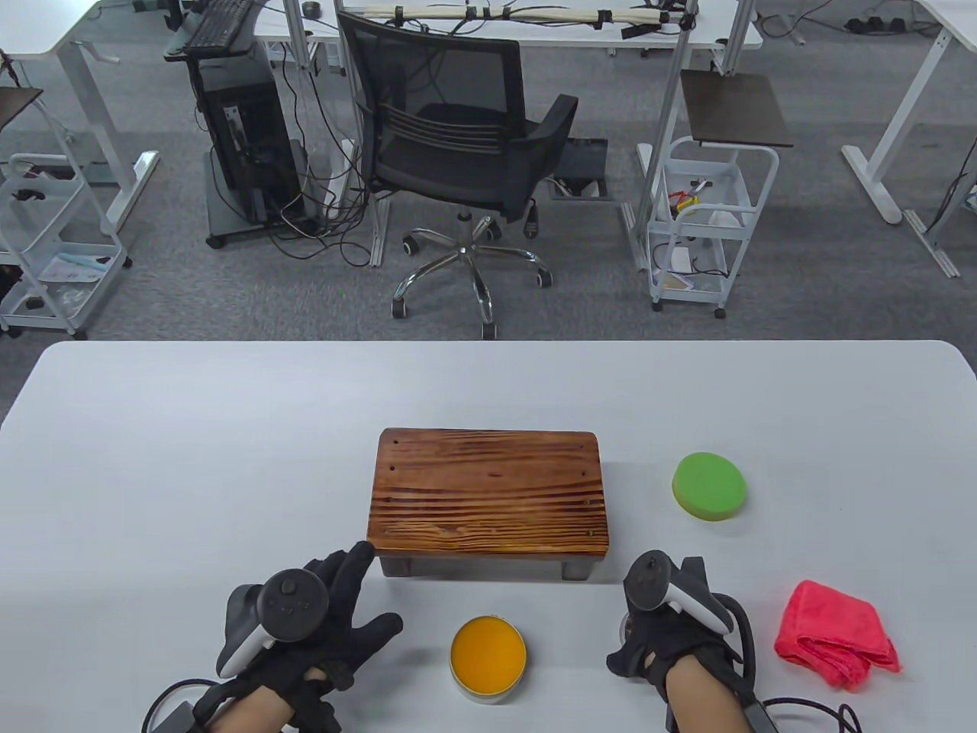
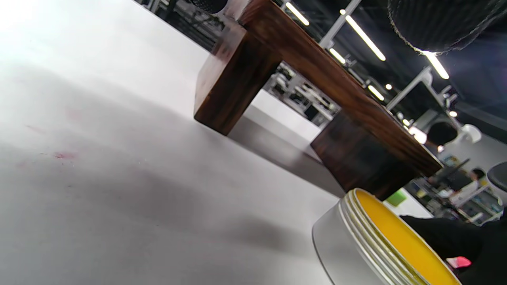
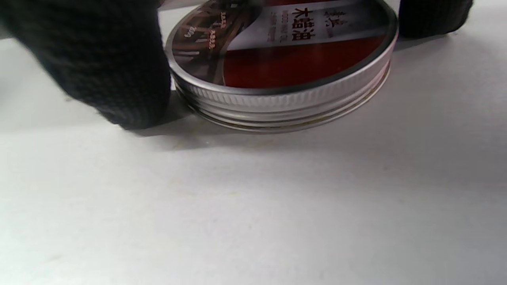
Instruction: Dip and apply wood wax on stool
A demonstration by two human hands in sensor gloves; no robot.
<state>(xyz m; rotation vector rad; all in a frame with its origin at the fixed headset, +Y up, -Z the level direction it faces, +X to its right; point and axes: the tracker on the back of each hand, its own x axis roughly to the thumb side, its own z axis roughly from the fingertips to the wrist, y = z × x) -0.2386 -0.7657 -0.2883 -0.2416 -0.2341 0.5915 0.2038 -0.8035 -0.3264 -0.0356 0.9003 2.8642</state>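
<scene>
The dark wooden stool (image 1: 488, 492) stands mid-table. In front of it sits the open wax tin (image 1: 488, 651), full of yellow wax (image 2: 400, 237). My left hand (image 1: 359, 603) lies left of the tin with fingers spread and holds nothing; its fingertips reach the stool's front left corner. My right hand (image 1: 656, 641) is right of the tin, curled down over the tin's lid (image 3: 285, 59). The lid rests flat on the table with gloved fingers (image 3: 107, 63) against its sides. A green round sponge (image 1: 708, 486) lies right of the stool.
A folded red cloth (image 1: 836, 634) lies near the table's right front, beside my right hand. Beyond the table's far edge stand an office chair (image 1: 458, 145) and a white cart (image 1: 702, 221).
</scene>
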